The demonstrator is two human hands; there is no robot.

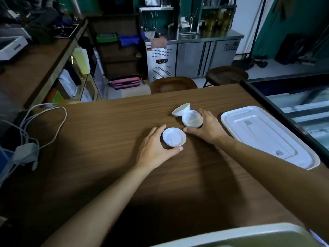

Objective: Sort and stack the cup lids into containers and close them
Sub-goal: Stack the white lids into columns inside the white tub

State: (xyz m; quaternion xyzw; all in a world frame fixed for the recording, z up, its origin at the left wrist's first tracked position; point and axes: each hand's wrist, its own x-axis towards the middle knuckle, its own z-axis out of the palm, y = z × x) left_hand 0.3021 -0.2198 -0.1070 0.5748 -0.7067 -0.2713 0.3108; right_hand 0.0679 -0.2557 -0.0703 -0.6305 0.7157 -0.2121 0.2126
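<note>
Three white round cup lids lie on the brown wooden table [106,139]. My left hand [154,148] curls around the nearest lid [174,136], thumb at its front edge and fingers at its left side. A second lid [192,118] lies just behind it, and my right hand [208,127] cups its right side with thumb and fingers spread around the rim. A third lid [181,109] leans tilted on the second lid's far left edge. A white rectangular container lid [267,136] lies flat to the right.
A white charger block [25,154] with looping cables lies at the table's left edge. A pale container rim [240,236] shows at the bottom edge. A glass display case [302,107] borders the table's right side. Two brown stools [173,85] stand behind the table.
</note>
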